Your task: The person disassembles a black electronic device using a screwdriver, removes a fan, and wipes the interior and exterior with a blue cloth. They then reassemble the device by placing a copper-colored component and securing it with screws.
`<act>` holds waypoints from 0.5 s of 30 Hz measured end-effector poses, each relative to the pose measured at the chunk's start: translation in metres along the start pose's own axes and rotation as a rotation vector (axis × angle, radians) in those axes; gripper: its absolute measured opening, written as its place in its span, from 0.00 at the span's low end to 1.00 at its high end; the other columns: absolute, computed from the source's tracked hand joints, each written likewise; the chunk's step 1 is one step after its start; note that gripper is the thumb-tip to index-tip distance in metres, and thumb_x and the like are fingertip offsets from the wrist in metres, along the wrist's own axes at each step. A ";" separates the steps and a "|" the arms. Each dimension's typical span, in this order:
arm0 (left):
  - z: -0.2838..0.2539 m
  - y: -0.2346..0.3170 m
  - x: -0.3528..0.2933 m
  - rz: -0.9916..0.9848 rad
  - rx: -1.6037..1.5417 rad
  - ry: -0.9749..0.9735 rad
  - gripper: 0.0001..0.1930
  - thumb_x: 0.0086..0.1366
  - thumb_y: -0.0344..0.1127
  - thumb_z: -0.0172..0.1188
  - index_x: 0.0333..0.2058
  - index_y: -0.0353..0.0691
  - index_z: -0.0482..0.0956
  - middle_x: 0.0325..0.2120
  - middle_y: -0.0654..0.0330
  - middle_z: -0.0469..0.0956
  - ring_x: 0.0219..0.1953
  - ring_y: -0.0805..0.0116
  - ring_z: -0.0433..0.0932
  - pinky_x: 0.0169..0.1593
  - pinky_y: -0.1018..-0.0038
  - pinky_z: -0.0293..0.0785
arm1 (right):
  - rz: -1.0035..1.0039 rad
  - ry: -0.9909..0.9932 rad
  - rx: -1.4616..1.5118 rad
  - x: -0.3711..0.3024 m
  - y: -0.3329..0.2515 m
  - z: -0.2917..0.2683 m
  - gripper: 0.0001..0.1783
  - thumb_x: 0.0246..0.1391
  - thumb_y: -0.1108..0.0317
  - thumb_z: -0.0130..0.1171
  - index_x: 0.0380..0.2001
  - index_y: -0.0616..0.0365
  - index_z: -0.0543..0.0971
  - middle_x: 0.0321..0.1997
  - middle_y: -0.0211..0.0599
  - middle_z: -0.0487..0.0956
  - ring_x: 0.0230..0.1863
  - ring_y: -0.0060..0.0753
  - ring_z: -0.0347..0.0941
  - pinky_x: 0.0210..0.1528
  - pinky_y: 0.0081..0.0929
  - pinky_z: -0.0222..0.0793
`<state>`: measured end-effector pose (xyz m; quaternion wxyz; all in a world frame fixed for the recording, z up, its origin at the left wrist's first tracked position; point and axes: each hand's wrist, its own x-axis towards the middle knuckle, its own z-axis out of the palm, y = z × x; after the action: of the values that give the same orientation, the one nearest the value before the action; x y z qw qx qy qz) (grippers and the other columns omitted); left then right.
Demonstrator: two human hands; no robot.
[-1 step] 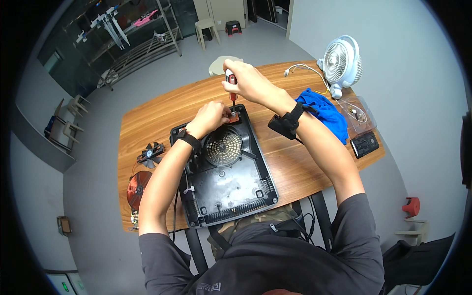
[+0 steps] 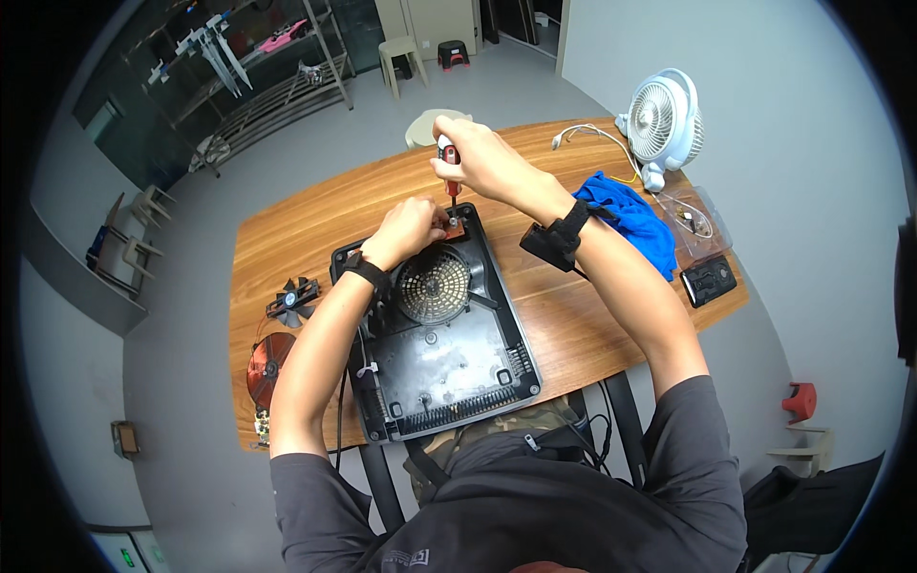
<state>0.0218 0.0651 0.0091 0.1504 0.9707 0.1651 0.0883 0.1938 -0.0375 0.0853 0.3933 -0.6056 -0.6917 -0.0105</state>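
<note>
A black plastic housing of an appliance, apparently an induction cooker, lies open on the table in front of me, its round vent grille showing. At its far end sits a small reddish-brown circuit board. My left hand has its fingers bent and closed at the board's left edge; the fingertips are partly hidden. Wrapped round a red-and-white screwdriver, my right hand holds it upright, its shaft pointing down at the board.
Left of the housing lie a black fan and a copper-coloured coil disc. On the right are a blue cloth, a white desk fan, a clear tray with small parts and a black box-shaped device.
</note>
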 end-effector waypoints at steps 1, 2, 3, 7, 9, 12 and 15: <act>0.000 0.000 0.000 0.004 0.001 0.000 0.13 0.56 0.32 0.70 0.41 0.38 0.88 0.36 0.49 0.86 0.41 0.50 0.84 0.47 0.61 0.80 | 0.001 0.001 0.003 0.000 0.000 0.000 0.19 0.57 0.63 0.64 0.43 0.63 0.71 0.37 0.53 0.79 0.42 0.59 0.76 0.46 0.46 0.73; 0.000 -0.001 -0.001 0.008 0.003 0.001 0.13 0.56 0.32 0.70 0.41 0.38 0.88 0.37 0.49 0.86 0.41 0.50 0.84 0.47 0.61 0.80 | 0.002 0.001 0.007 0.000 0.000 0.000 0.18 0.57 0.63 0.64 0.43 0.64 0.71 0.37 0.53 0.79 0.42 0.59 0.76 0.45 0.46 0.73; 0.000 -0.001 -0.001 0.015 0.002 0.001 0.13 0.56 0.32 0.70 0.41 0.38 0.88 0.37 0.49 0.86 0.41 0.50 0.84 0.47 0.61 0.80 | -0.003 0.002 -0.003 0.000 0.000 0.000 0.18 0.57 0.63 0.64 0.43 0.64 0.71 0.37 0.53 0.79 0.42 0.59 0.77 0.45 0.46 0.73; 0.001 -0.001 0.001 -0.007 -0.026 -0.004 0.13 0.56 0.32 0.71 0.42 0.38 0.88 0.37 0.49 0.86 0.41 0.50 0.84 0.47 0.61 0.80 | -0.023 0.015 -0.032 0.002 0.004 0.000 0.19 0.57 0.63 0.64 0.43 0.64 0.71 0.37 0.53 0.79 0.42 0.59 0.77 0.45 0.46 0.73; 0.001 0.000 0.001 -0.005 -0.025 -0.010 0.13 0.56 0.32 0.71 0.42 0.38 0.88 0.37 0.49 0.85 0.41 0.50 0.84 0.47 0.61 0.80 | -0.028 0.017 -0.032 0.002 0.005 0.001 0.19 0.56 0.63 0.65 0.43 0.64 0.71 0.37 0.53 0.79 0.42 0.58 0.77 0.45 0.46 0.73; 0.000 0.000 -0.001 0.008 -0.010 0.002 0.13 0.56 0.32 0.71 0.41 0.38 0.88 0.37 0.49 0.85 0.41 0.49 0.84 0.48 0.60 0.79 | -0.023 0.006 -0.020 0.001 0.003 -0.001 0.19 0.56 0.63 0.65 0.43 0.64 0.71 0.37 0.53 0.79 0.42 0.58 0.76 0.46 0.45 0.73; 0.002 -0.002 0.001 0.001 -0.016 -0.026 0.14 0.56 0.33 0.71 0.42 0.36 0.87 0.38 0.48 0.86 0.44 0.48 0.84 0.50 0.59 0.79 | -0.007 -0.005 -0.009 0.000 0.001 -0.005 0.19 0.56 0.63 0.66 0.43 0.63 0.71 0.39 0.54 0.79 0.42 0.58 0.76 0.46 0.45 0.73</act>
<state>0.0226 0.0665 0.0070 0.1604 0.9706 0.1621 0.0769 0.1976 -0.0399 0.0879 0.3889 -0.6050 -0.6946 -0.0136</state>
